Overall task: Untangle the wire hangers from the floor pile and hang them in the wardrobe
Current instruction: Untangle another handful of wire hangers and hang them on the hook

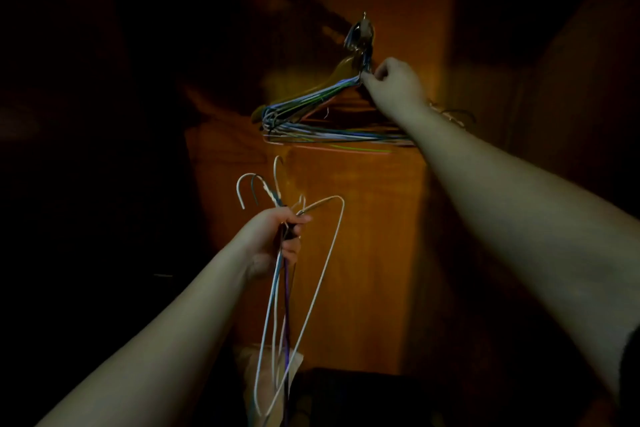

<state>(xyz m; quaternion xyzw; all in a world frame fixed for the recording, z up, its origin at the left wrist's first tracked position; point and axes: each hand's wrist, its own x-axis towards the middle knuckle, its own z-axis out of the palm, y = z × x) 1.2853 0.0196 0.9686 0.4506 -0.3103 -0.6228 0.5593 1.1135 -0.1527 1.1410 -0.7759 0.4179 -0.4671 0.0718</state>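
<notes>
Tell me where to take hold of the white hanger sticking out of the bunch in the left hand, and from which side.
Grip the white hanger on its long outer side wire, coming from the right. That wire bows clear of the other hangers the left hand clutches, so fingers can probably close round it alone. Its neck is buried in the fist with the other necks. The right hand is busy at the hung hangers.

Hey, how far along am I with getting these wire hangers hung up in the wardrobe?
Well along, it seems. Done: a thick bunch of coloured wire hangers already hangs inside the orange-brown wooden wardrobe. In hand: your right hand pinches that bunch just below its hooks, while your left hand grips a few loose white, blue and purple wire hangers. Left: hanging those. The floor pile is out of view.
</notes>
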